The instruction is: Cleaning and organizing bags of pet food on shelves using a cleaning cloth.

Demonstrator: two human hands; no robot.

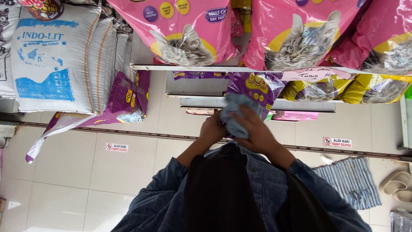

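Observation:
Both my hands are raised in front of a metal shelf rack [193, 67]. My left hand [212, 129] and my right hand [257, 133] together grip a crumpled light blue-grey cloth [235, 112]. The cloth is pressed against, or just in front of, a purple pet food bag [257, 86] on a lower shelf; I cannot tell if they touch. My right hand's fingers wrap over the cloth from the right, and my left hand holds its left side. Denim sleeves cover both arms.
Large pink cat food bags [189, 30] fill the upper shelf, with yellow bags [377, 90] below at the right. White sacks [56, 56] are stacked at the left, a purple bag [126, 101] leaning by them. A striped mat [352, 180] and sandals [397, 184] lie on the tiled floor.

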